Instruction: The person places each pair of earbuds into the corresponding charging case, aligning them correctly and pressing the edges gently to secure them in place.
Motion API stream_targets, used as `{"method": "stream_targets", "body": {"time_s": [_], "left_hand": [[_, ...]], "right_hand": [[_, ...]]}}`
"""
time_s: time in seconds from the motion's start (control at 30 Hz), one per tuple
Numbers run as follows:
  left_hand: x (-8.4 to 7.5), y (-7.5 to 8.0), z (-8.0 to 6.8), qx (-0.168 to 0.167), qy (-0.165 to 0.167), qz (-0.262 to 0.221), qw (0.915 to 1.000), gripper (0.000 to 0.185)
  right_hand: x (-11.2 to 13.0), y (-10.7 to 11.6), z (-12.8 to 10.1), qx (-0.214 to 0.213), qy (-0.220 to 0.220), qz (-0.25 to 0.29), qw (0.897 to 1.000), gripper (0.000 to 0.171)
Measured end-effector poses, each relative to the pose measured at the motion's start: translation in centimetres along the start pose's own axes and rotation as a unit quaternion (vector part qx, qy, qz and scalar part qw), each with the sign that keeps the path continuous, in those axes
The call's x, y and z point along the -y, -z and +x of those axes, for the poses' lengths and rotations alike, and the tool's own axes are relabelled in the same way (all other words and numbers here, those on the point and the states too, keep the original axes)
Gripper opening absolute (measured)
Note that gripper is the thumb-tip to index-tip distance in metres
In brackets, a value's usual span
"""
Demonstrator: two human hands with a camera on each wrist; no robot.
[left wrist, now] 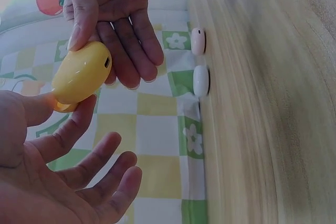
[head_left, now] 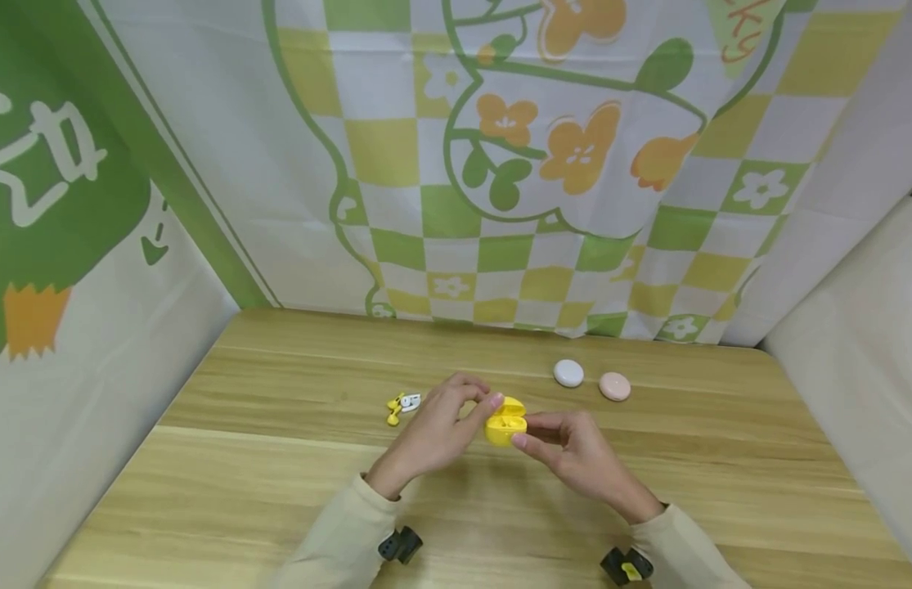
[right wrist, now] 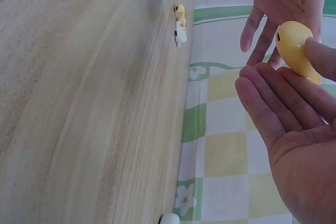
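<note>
Above the middle of the wooden table (head_left: 279, 458), both hands hold a yellow earbud case (head_left: 505, 421) between them. The case is open, its lid tilted up at the back; something yellow sits in its hollow, too small to make out. The left hand (head_left: 435, 433) pinches the case with thumb and forefinger at its left side, the other fingers loose. The right hand (head_left: 573, 454) pinches it from the right, thumb on top. On the table just left of the hands lie two yellow earbuds (head_left: 393, 409) and a small white piece (head_left: 410, 401). Behind the hands, near the patterned cloth backdrop (head_left: 500, 204), rest a closed white case (head_left: 568, 373) and a closed pink case (head_left: 614, 386), side by side.
</note>
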State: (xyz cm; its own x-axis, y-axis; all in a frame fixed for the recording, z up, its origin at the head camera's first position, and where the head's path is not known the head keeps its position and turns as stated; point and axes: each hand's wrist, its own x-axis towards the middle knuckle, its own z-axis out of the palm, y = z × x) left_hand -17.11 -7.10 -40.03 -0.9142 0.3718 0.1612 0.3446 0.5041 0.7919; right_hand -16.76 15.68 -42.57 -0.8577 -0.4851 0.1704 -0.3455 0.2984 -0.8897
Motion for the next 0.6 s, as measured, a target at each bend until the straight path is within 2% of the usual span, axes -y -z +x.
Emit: {"method": "stream_targets", "body": {"time_s": [0.47, 0.6], "left_hand": [[-0.07, 0.28, -0.06, 0.008, 0.006, -0.019, 0.9998, 0.043], [0.33, 0.90, -0.21, -0.003, 0.006, -0.031, 0.9995, 0.041]], "right_hand": [[0.04, 0.04, -0.05, -0.013, 0.009, 0.002, 1.000, 0.027], [0.07, 0.01, -0.11, -0.019, 0.004, -0.001, 1.000, 0.029]]}}
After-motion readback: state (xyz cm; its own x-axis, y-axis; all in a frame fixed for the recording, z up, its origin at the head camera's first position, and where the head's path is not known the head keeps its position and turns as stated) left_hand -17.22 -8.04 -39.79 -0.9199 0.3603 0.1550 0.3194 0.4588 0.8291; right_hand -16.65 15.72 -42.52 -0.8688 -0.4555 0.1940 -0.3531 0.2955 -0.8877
